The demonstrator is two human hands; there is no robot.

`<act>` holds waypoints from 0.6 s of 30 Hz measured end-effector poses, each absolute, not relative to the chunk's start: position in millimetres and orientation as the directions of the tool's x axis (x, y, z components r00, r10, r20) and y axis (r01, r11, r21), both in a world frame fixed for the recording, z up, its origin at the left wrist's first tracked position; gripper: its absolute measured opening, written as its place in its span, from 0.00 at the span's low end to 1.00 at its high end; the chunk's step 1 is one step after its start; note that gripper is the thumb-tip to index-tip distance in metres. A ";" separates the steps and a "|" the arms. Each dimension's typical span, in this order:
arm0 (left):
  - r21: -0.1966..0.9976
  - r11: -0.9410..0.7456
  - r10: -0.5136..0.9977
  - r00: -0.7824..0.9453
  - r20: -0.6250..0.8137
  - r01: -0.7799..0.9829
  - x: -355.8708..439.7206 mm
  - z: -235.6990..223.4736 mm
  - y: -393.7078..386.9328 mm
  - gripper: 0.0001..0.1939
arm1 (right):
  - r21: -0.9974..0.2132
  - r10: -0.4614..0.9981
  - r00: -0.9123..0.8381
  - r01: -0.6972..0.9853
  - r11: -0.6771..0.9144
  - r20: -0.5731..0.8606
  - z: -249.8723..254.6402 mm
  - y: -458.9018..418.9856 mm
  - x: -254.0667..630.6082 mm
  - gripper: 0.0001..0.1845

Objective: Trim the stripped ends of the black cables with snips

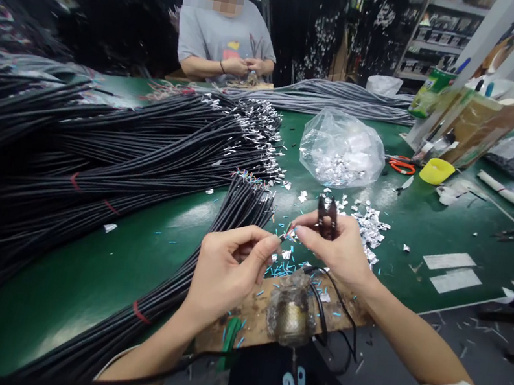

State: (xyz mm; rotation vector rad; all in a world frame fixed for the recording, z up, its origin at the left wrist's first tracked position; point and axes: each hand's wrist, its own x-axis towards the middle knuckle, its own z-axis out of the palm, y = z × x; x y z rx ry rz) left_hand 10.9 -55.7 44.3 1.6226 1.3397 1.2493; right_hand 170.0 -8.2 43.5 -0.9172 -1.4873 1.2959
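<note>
My left hand (229, 270) is closed in a pinch on the stripped end of a black cable (283, 238). The cable trails back past my left wrist. Thumb and finger of my right hand (343, 250) pinch the thin coloured wires (290, 231) that come out of that end. Tucked in the same right hand are black wire cutters (326, 216), jaws pointing up and away from me. Below both hands, a film-wrapped metal device (292, 317) sits on a wooden board (242, 321), with blue wire scraps (284, 270) scattered about.
Bundles of black cables (136, 146) cover the green table's (173, 221) left side. A plastic bag (343, 148) holds foil scraps; more foil pieces (372, 228) lie nearby. Orange-handled scissors (402, 165) and a yellow cup-like object (436, 171) lie right. A person (228, 36) works opposite.
</note>
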 end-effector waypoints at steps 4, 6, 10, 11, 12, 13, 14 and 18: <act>0.937 -0.213 0.973 -0.028 0.229 0.276 11.5 43.5 -55.7 0.13 | -0.902 0.882 -0.246 0.063 0.428 0.401 44.2 -12.3 174.5 0.06; 0.947 -0.200 0.976 -0.031 0.215 0.252 11.6 43.3 -55.6 0.13 | -0.865 0.845 -0.288 0.095 0.494 0.451 42.7 -13.2 174.6 0.07; 0.961 -0.183 0.982 -0.010 0.189 0.209 11.4 43.4 -55.4 0.13 | -0.786 0.773 -0.297 0.102 0.609 0.560 38.6 -14.1 171.4 0.07; 0.962 -0.181 0.982 -0.008 0.187 0.204 11.3 43.5 -55.4 0.13 | -0.776 0.764 -0.294 0.103 0.623 0.574 37.6 -14.3 170.6 0.06; 0.963 -0.181 0.983 -0.008 0.186 0.202 11.2 43.5 -55.3 0.13 | -0.769 0.759 -0.293 0.108 0.630 0.581 36.6 -14.5 169.9 0.06; 0.963 -0.180 0.983 -0.007 0.185 0.202 11.2 43.4 -55.2 0.13 | -0.765 0.757 -0.294 0.115 0.634 0.583 35.6 -14.7 169.3 0.06; 0.962 -0.179 0.983 -0.006 0.184 0.205 11.3 43.3 -55.2 0.14 | -0.758 0.752 -0.297 0.124 0.641 0.588 34.6 -14.9 169.0 0.06; 0.933 -0.210 0.974 -0.015 0.224 0.292 12.5 42.2 -54.8 0.15 | -0.650 0.668 -0.282 0.167 0.741 0.689 30.0 -14.2 169.7 0.06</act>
